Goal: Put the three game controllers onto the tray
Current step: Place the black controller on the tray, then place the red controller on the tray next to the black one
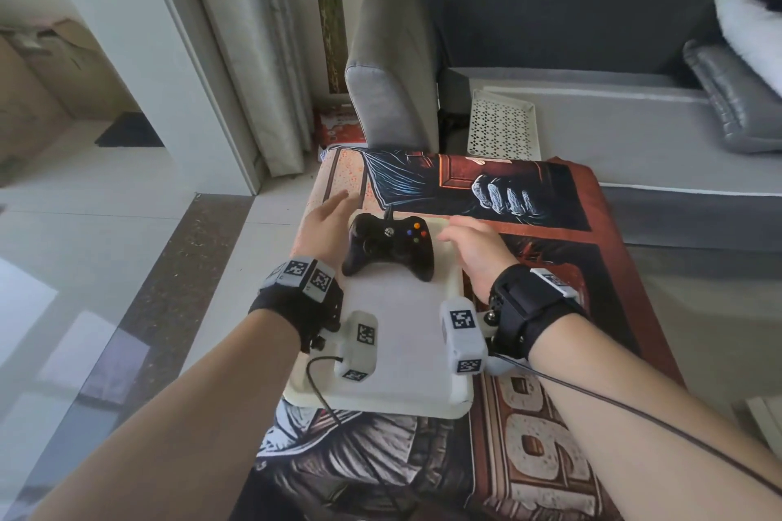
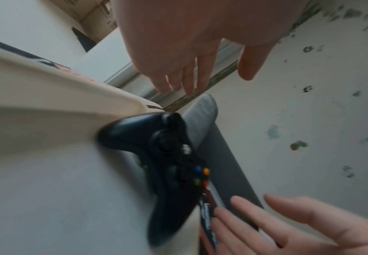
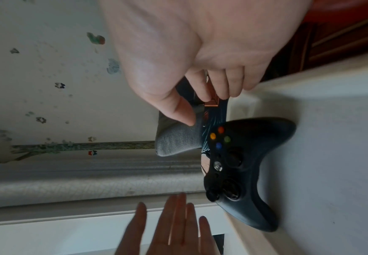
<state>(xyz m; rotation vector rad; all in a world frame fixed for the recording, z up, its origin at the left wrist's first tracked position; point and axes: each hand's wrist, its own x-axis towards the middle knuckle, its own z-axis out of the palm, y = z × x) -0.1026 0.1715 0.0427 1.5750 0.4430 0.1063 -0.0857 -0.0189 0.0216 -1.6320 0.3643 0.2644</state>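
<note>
A black wired game controller point(image 1: 389, 246) point(image 2: 169, 165) point(image 3: 244, 169) lies face up at the far end of the white tray point(image 1: 402, 351), its cable running off the far edge. My left hand point(image 1: 328, 224) point(image 2: 178, 57) hovers just left of it, fingers straight and spread, holding nothing. Just right of the controller is my right hand point(image 1: 469, 241) point(image 3: 200, 69), fingers loosely bent and empty. Neither hand touches the controller. Only this one controller is in view.
The tray rests on a printed cloth point(image 1: 529, 199) covering a low table. A grey sofa point(image 1: 550, 34) stands behind, with a perforated white tray point(image 1: 501, 125) on its seat and cushions point(image 1: 736, 97) at the right. Glossy floor point(image 1: 84, 266) lies to the left.
</note>
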